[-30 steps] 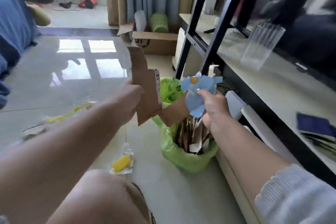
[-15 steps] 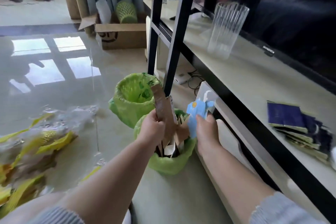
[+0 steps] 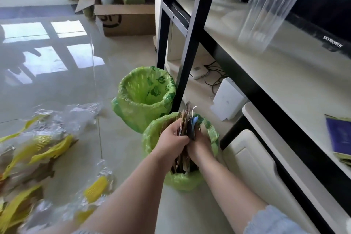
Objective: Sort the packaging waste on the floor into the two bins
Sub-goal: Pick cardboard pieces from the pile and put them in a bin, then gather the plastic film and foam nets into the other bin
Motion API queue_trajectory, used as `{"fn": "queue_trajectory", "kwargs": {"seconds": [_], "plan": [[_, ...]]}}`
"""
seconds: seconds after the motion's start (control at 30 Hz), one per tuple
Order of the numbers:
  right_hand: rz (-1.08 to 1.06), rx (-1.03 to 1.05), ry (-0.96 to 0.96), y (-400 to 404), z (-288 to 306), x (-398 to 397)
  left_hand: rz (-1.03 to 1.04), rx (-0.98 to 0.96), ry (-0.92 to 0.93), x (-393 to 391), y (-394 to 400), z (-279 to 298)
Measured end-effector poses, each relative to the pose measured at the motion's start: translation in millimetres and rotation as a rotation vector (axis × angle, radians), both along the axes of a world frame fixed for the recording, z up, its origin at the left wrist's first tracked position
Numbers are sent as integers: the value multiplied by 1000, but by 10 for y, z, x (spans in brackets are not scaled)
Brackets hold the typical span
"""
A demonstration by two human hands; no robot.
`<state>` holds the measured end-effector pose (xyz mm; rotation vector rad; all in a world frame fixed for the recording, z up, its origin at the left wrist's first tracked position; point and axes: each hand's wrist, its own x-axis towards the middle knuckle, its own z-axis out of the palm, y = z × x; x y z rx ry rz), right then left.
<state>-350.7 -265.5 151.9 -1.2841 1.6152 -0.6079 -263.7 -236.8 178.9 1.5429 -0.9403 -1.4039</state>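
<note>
1. Kneeling or crouching on a glossy pale tiled floor [image 3: 121, 157], a person works beside a black-framed shelf unit [image 3: 191, 30] with a cream top that carries a clear ribbed plastic tumbler [image 3: 271, 7].
2. Heaped at the left lies the remaining packaging waste [image 3: 38, 157]: crinkled clear film and yellow plastic strips, blurred. By the look of it, light, limp and slippery; it would be best gathered by bunching a handful rather than pinching an edge.
3. Lined with thin, shiny green bags, two bins stand beside each other at the foot of the shelf frame. The far bin [image 3: 133, 112] looks nearly empty inside. The near bin [image 3: 182, 182] is packed with upright cardboard scraps.
4. Standing on end in the near bin, the cardboard scraps [image 3: 187, 121] are brown, flat and matt, with a blue paper piece [image 3: 194, 119] among them. They seem stiff but light and bendable, so pressure from both sides should compact them.
5. Reaching in from the lower left, the left hand [image 3: 171, 139] curls its fingers around the bundle's left side.
6. Pressing on the opposite side, the right hand [image 3: 199, 147] sits inside the bin's rim; its fingers are mostly hidden, so whether they wrap round the scraps or simply push cannot be told.
</note>
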Motion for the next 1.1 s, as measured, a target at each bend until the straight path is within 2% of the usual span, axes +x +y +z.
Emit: {"fn": "queue_trajectory", "kwargs": {"seconds": [0.1,0.17,0.27,0.33,0.37,0.43,0.53,0.67,0.77,0.83,0.9,1.0,1.1], "plan": [[111,-131,96,13,-90,-99,52,-5,136,27,-38,40],[91,-171,114,48,-101,-152,103,15,98,47,-53,15],[96,-195,196,85,-168,-165,111,38,-194,45,-73,-85],[156,-150,289,89,-209,-155,70,25,-429,41,-98,-161],[189,-100,334,88,-210,-156,64,35,-482,47,-109,-194],[208,-32,320,70,-200,-145,41,106,-468,72,-77,-151],[197,-115,257,92,-118,-181,47,185,-337,82,-3,9],[53,-247,192,289,167,-181,46,129,-281,178,116,378],[-13,-397,-5,543,513,-5,90,75,-209,400,261,686],[53,-496,-120,711,720,175,129,33,-121,574,372,888],[175,-566,-155,855,840,394,166,-9,-98,839,528,1075],[342,-553,-177,1071,917,795,199,-61,-128,1336,871,1296],[471,-497,-156,1223,806,1186,257,-63,-157,1896,1290,1267]]}}
